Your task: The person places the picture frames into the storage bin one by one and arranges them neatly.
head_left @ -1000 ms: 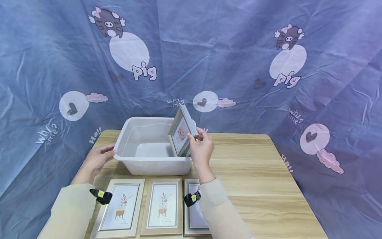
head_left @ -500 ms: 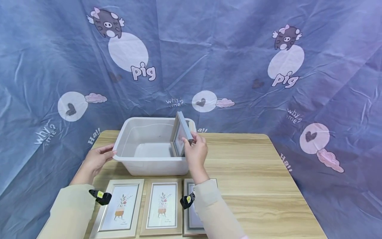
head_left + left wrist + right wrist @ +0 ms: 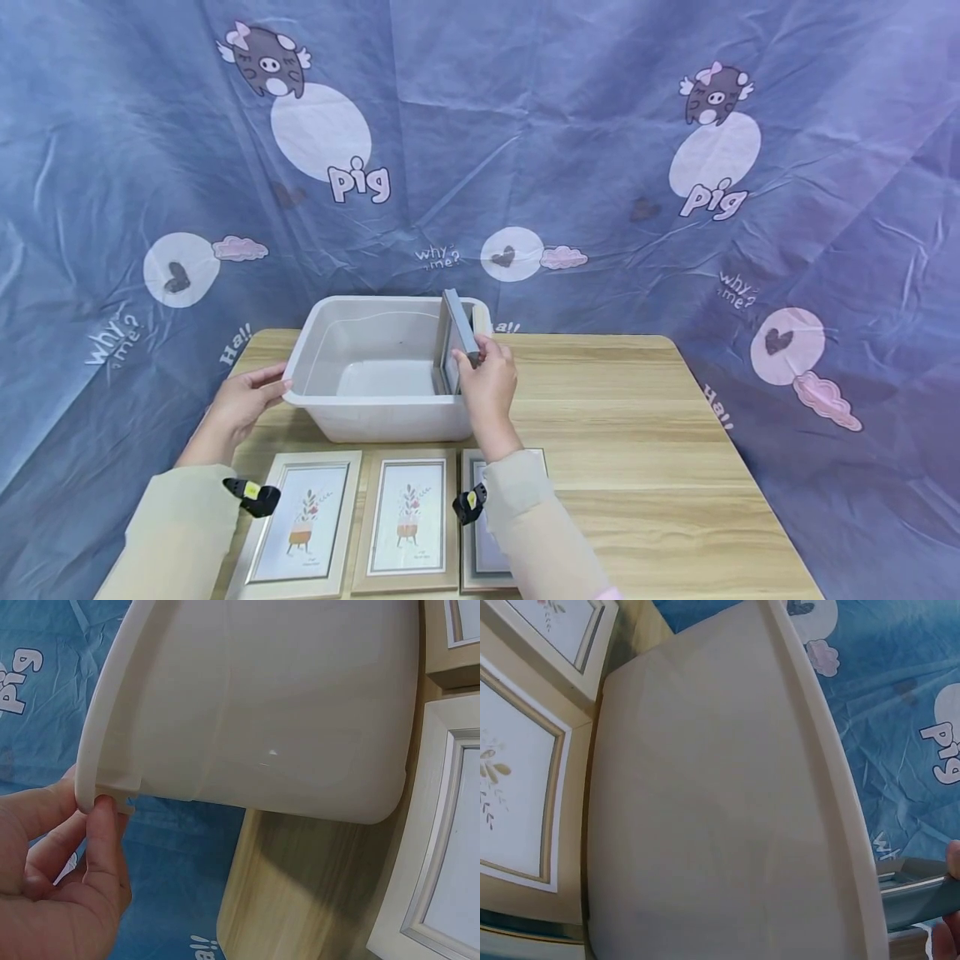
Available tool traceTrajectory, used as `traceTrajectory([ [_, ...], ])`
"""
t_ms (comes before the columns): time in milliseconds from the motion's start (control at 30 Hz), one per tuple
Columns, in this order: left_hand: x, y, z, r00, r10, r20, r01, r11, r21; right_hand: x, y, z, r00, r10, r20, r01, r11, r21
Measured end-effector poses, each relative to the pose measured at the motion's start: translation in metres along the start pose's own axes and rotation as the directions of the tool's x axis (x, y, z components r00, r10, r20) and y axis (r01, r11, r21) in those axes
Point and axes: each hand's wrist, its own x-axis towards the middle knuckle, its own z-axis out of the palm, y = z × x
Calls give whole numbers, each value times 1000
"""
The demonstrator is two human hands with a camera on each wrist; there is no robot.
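Note:
A light plastic basin (image 3: 386, 418) stands at the back of the table. At its left end my left hand (image 3: 242, 410) pinches the rim (image 3: 88, 769), thumb and fingers on either side in the left wrist view. Over the right end, my right hand (image 3: 490, 390) grips the near upper corner of a grey picture frame (image 3: 461, 323), which stands on edge and tilts slightly inside the basin. Its lower part is hidden behind the basin's front wall. Just right of it, a pale frame (image 3: 480, 320) shows along the basin's right wall. Only fingertips (image 3: 953, 859) show in the right wrist view.
Three picture frames lie flat in a row before the basin: a cream one (image 3: 344, 521), a light wood one (image 3: 452, 525) and a grey one (image 3: 467, 546) partly under my right sleeve. Wood-grain tabletop (image 3: 622, 433) extends right. A blue printed curtain (image 3: 592, 167) hangs behind.
My right hand has lowered the grey picture frame deeper into the basin and turned it more upright toward the right end. My left hand stays on the rim.

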Motion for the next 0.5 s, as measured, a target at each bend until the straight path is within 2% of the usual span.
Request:
traceTrajectory([
  [267,4,-1,-1,1000,1,3,-1,1000,8,-2,8,5,995,-98,-36,90,980,-176],
  [500,8,-1,-4,1000,9,12,-9,1000,1,-4,13,6,994,-106,-26,96,964,-249],
])
